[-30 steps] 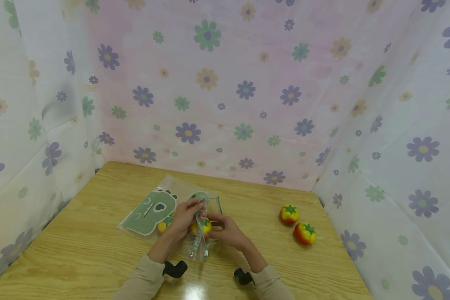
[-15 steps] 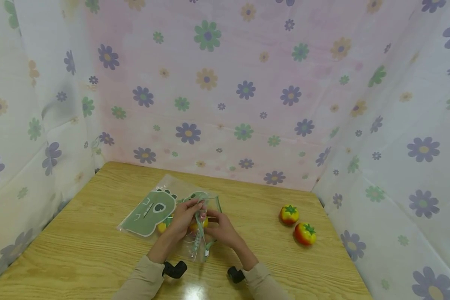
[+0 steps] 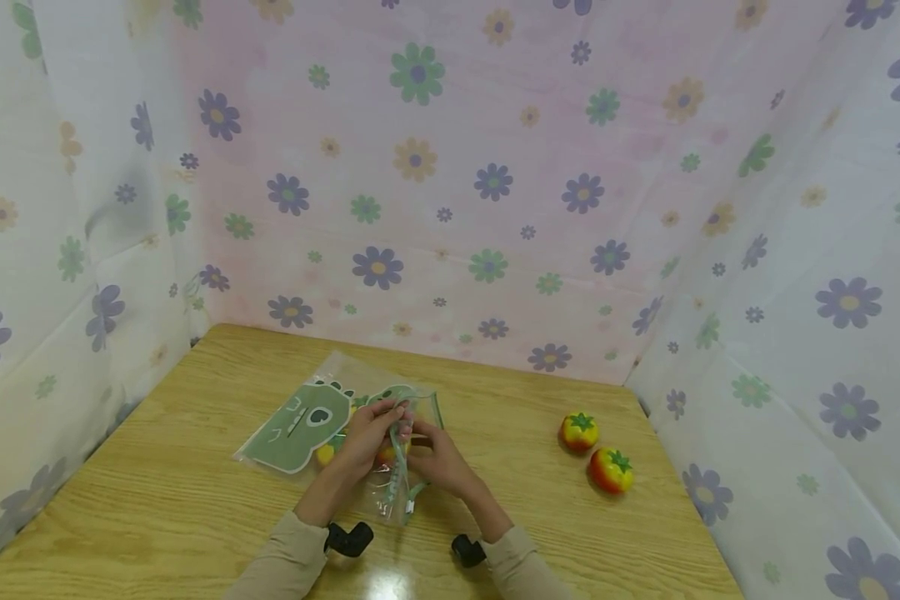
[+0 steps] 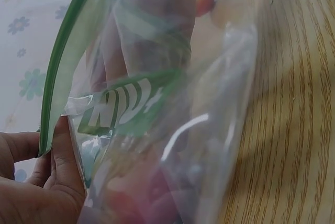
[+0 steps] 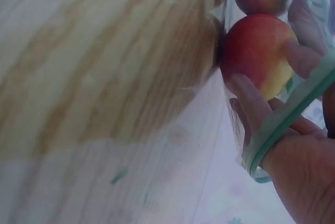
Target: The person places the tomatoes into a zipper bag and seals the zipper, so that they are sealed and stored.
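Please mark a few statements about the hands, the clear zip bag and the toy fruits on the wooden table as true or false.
1. The left hand pinches the clear plastic zip bag with a green seal strip. True.
2. Two red-and-yellow toy fruits with green tops lie loose on the wooden table, right of the hands. True.
3. The right hand rests flat on the table, away from the bag. False: its grip is at the bag, fingers against a red-yellow fruit inside.
4. The bag is empty. False: fruit shows through it.
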`<state>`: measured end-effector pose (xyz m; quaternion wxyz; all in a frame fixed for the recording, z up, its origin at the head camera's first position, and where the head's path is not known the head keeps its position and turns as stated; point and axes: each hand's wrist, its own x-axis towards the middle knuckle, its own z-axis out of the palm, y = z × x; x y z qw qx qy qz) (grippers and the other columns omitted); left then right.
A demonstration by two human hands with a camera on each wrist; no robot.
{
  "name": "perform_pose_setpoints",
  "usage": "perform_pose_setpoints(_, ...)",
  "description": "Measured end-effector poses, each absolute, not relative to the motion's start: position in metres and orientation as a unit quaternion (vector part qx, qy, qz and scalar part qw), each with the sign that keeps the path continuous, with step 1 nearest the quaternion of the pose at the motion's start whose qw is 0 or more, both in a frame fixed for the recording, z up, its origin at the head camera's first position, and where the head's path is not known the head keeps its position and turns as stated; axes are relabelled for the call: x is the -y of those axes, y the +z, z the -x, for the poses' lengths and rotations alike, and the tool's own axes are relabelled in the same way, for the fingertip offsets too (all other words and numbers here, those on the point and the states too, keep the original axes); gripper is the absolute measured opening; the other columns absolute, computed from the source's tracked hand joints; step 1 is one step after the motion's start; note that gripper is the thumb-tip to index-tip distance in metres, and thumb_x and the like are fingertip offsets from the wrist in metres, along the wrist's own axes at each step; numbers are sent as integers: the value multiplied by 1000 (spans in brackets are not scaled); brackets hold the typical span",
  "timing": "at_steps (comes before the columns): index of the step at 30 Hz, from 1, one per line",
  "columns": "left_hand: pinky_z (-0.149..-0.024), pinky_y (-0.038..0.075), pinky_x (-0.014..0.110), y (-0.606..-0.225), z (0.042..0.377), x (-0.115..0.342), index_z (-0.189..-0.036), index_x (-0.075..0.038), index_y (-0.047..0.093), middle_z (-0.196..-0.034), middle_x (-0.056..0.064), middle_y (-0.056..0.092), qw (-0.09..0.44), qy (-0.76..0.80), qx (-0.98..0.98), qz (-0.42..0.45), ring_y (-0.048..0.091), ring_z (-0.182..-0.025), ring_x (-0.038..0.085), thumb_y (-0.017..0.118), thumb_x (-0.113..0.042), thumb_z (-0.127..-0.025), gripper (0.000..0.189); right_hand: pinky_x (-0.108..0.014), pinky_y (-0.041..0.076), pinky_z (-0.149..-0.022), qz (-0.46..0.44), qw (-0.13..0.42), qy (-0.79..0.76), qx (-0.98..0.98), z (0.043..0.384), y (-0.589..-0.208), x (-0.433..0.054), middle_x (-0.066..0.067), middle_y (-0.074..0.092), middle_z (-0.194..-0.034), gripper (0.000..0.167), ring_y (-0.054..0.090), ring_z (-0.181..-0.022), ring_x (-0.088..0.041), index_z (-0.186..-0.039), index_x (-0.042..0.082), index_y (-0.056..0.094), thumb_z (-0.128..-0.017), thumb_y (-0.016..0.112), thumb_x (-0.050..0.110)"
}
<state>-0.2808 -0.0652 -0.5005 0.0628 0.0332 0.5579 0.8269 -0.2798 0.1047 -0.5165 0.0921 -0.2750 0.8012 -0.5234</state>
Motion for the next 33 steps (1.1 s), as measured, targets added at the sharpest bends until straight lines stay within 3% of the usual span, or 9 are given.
perform_pose_setpoints(7,-68,59,19,-500,280,67,-131,16,53,-92,4,68,66,826,-559,-34,64,-72,8,51,-6,-107,33,-49,50,-108,291,99,-508,-805,275,-509,-111,-21,46,-153,56,50,-135,-44,-153,2,42,-101,62,8)
perform_pose_setpoints(13,-67,58,19,-501,280,68,-131,16,52,-92,4,67,67,826,-559,-37,63,-72,9,50,-6,-107,33,-53,54,-101,273,92,-489,-824,269,-498,-121,-22,45,-154,53,51,-133,-47,-152,0,43,-103,60,12)
perform_pose_setpoints(16,-66,58,19,-501,280,68,-130,16,53,-93,6,68,63,827,-559,-32,62,-72,10,50,-5,-107,31,-51,57,-97,260,67,-497,-825,268,-493,-126,-24,48,-151,48,54,-130,-47,-146,-4,49,-102,60,9)
perform_pose_setpoints(23,-63,57,20,-503,282,66,-129,15,54,-92,8,69,59,832,-551,-19,63,-69,10,50,-2,-106,29,-30,61,-86,211,-8,-576,-790,277,-488,-144,-27,57,-138,34,60,-119,-44,-133,-6,60,-100,61,-1)
perform_pose_setpoints(33,-63,57,18,-506,283,66,-129,19,51,-87,2,68,53,830,-554,-32,62,-67,7,50,-2,-106,31,-24,59,-82,158,-139,-582,-786,291,-497,-194,-21,66,-126,27,65,-108,-36,-125,-2,67,-98,64,1)
